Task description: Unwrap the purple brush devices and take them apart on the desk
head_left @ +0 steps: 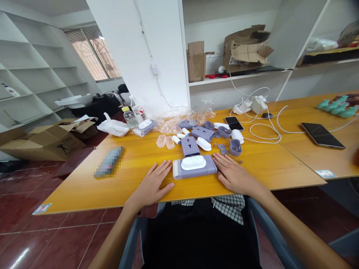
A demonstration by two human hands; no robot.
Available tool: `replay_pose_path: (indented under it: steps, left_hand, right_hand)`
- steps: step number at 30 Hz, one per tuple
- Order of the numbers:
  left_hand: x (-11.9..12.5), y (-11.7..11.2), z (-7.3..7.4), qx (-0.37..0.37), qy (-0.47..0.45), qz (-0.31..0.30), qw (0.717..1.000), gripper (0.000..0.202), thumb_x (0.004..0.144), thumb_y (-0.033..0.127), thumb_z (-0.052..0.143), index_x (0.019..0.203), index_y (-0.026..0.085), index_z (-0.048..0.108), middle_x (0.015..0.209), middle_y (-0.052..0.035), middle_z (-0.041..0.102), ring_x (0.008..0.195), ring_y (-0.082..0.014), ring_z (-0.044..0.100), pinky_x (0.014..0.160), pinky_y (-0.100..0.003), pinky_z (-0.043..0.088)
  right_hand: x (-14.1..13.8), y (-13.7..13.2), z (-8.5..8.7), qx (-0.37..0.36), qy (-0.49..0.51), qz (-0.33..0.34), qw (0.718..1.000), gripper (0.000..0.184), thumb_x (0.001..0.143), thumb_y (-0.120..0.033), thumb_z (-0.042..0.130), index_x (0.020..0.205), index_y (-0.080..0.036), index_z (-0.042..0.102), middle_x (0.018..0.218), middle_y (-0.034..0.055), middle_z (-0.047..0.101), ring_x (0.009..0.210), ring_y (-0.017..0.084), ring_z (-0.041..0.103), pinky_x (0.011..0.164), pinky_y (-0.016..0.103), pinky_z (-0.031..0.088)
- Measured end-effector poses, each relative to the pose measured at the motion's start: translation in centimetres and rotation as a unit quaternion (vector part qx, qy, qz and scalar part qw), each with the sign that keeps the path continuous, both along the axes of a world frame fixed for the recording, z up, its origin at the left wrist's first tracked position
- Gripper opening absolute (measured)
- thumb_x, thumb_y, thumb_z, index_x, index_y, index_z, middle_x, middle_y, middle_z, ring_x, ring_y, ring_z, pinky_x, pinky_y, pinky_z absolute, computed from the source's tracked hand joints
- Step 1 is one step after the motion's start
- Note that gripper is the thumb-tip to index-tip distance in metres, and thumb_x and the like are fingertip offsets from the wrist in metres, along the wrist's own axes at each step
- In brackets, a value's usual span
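Observation:
My left hand (153, 184) lies flat on the wooden table with its fingers stretched out, just left of a purple plastic case (198, 172). On the other side, my right hand (234, 172) also rests flat, its fingertips close to the case's right end; whether they touch it I cannot tell. A white oval brush head (193, 163) with bristles lies on top of the case. Behind it is another purple housing (189, 145) with dark slots. Farther back are a second white brush head (203, 144), white cylinders (176, 139), pale pink cups (169, 142) and several purple cups (235, 147).
A blurred grey object (109, 161) lies at the table's left. Bottles (129, 117), a white bag (113, 126) and clear plastic wrap (176, 120) line the back. A phone (233, 123), white cables (265, 140) and a tablet (322, 135) are on the right.

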State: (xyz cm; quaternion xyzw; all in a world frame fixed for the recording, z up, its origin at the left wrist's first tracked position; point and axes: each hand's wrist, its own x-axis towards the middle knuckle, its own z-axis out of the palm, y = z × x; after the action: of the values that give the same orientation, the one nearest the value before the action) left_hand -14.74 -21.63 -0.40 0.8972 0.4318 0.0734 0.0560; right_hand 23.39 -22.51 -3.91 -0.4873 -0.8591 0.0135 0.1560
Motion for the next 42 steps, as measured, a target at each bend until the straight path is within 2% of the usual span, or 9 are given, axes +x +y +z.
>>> replay_pose_path:
  steps: [6, 12, 17, 23, 29, 33, 42]
  left_hand:
    - [-0.20, 0.06, -0.24, 0.010, -0.012, -0.007, 1.000, 0.072, 0.109, 0.060, 0.047, 0.171, 0.026, 0.034, 0.176, -0.0091, 0.034, 0.164, -0.0328, 0.033, 0.136, -0.058, 0.022]
    - [-0.21, 0.10, -0.18, 0.001, -0.003, -0.004, 1.000, 0.072, 0.109, 0.061, 0.046, 0.170, 0.024, 0.035, 0.177, -0.0094, 0.032, 0.165, -0.0321, 0.031, 0.136, -0.058, 0.021]
    - [-0.21, 0.13, -0.28, 0.006, -0.002, -0.004, 1.000, 0.072, 0.109, 0.061, 0.046, 0.170, 0.025, 0.035, 0.176, -0.0095, 0.034, 0.164, -0.0329, 0.032, 0.135, -0.059, 0.023]
    - [-0.27, 0.14, -0.25, 0.004, -0.005, -0.005, 1.000, 0.072, 0.109, 0.061, 0.046, 0.170, 0.025, 0.035, 0.176, -0.0093, 0.035, 0.164, -0.0331, 0.032, 0.135, -0.058, 0.024]
    - [-0.35, 0.13, -0.11, 0.005, -0.004, -0.008, 1.000, 0.070, 0.109, 0.061, 0.046, 0.170, 0.027, 0.036, 0.176, -0.0083, 0.035, 0.164, -0.0325, 0.033, 0.135, -0.058, 0.024]
    - [-0.34, 0.14, -0.05, -0.006, 0.005, -0.008, 1.000, 0.071, 0.110, 0.063, 0.045, 0.169, 0.024, 0.037, 0.176, -0.0097, 0.033, 0.165, -0.0330, 0.031, 0.136, -0.060, 0.023]
    - [-0.05, -0.30, 0.32, -0.015, -0.003, -0.001, 1.000, 0.070, 0.110, 0.060, 0.047, 0.170, 0.026, 0.036, 0.177, -0.0086, 0.032, 0.165, -0.0319, 0.030, 0.137, -0.058, 0.020]
  right_hand:
    - [0.00, -0.01, 0.00, 0.002, 0.009, -0.001, 1.000, 0.065, 0.101, -0.027, 0.043, 0.163, -0.008, 0.047, 0.169, 0.0199, 0.044, 0.159, 0.037, 0.040, 0.131, 0.062, 0.035]
    - [0.09, -0.03, 0.13, -0.002, 0.000, -0.001, 1.000, 0.063, 0.103, -0.029, 0.043, 0.161, -0.005, 0.049, 0.169, 0.0217, 0.044, 0.159, 0.036, 0.040, 0.132, 0.059, 0.034]
    - [0.16, 0.03, -0.18, 0.014, 0.012, 0.001, 1.000, 0.063, 0.103, -0.030, 0.043, 0.163, -0.012, 0.047, 0.169, 0.0178, 0.046, 0.159, 0.034, 0.041, 0.131, 0.059, 0.036]
    - [0.14, 0.01, -0.14, 0.009, 0.006, 0.002, 1.000, 0.063, 0.103, -0.029, 0.043, 0.162, -0.009, 0.049, 0.168, 0.0196, 0.046, 0.159, 0.035, 0.041, 0.130, 0.061, 0.036]
    - [0.10, 0.07, -0.10, 0.016, 0.012, 0.000, 1.000, 0.062, 0.102, -0.029, 0.044, 0.161, -0.009, 0.050, 0.168, 0.0196, 0.047, 0.159, 0.033, 0.041, 0.132, 0.058, 0.035]
    - [0.09, -0.04, 0.08, 0.011, 0.004, 0.000, 1.000, 0.062, 0.103, -0.030, 0.043, 0.161, -0.006, 0.050, 0.168, 0.0210, 0.045, 0.159, 0.034, 0.041, 0.132, 0.058, 0.035]
    - [0.35, 0.08, -0.44, 0.022, -0.001, 0.011, 1.000, 0.062, 0.104, -0.030, 0.043, 0.163, -0.011, 0.048, 0.168, 0.0187, 0.047, 0.158, 0.035, 0.042, 0.130, 0.060, 0.037]
